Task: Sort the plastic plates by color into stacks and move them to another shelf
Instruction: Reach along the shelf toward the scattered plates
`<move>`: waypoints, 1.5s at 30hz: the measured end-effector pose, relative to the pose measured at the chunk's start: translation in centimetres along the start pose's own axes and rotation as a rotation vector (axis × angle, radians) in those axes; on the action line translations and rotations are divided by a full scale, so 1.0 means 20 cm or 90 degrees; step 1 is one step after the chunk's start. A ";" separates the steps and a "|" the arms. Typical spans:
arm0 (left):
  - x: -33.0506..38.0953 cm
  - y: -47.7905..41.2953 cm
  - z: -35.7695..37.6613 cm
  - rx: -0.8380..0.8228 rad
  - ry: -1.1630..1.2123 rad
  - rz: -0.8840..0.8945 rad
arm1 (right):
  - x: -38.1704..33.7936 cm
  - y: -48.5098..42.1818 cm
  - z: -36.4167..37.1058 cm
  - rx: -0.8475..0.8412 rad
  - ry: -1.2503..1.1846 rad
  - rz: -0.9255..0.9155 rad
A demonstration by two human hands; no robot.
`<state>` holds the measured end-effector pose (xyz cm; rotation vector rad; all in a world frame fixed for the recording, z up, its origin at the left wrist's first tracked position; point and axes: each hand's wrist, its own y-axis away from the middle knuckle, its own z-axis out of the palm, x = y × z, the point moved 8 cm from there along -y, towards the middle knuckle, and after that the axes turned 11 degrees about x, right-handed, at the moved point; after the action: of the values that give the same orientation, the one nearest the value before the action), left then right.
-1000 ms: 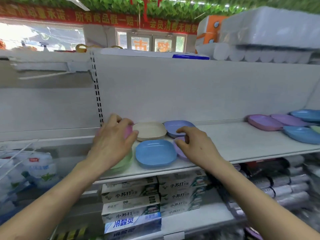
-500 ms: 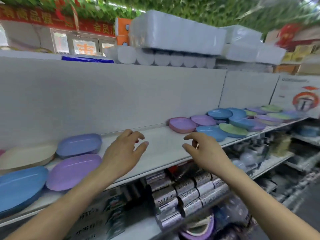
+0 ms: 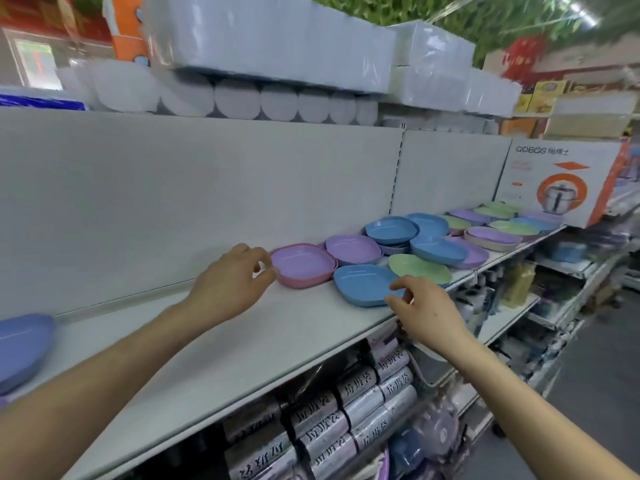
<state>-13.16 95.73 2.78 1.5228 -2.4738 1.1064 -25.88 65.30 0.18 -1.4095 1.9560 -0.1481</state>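
— Grip, head view?
— I read the left hand [image 3: 232, 282] as loosely curled and holding nothing, thumb tip by the rim of the pink plate [image 3: 301, 265] at its two o'clock. Right hand [image 3: 427, 313] curls at the blue plate [image 3: 363, 284], its eleven o'clock; pinching or not, I can't tell.
— Other plates?
— Purple, blue and green plates [image 3: 498, 235] crowd the shelf [image 3: 242, 341] beyond, toward two o'clock.

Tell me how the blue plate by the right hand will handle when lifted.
The blue plate looks thin moulded plastic: probably light and stiff. Its smooth shallow rim may slip from a pinch. Flat on the shelf, it should slide, not roll.
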 end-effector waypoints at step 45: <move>-0.10 -0.41 0.35 -0.033 -0.169 -0.284 | 0.10 -0.59 0.20 -0.094 -0.086 -0.222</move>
<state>-3.29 91.07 1.35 2.1797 -2.1083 0.8018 -14.53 60.06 1.98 -1.8028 1.6264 -0.0651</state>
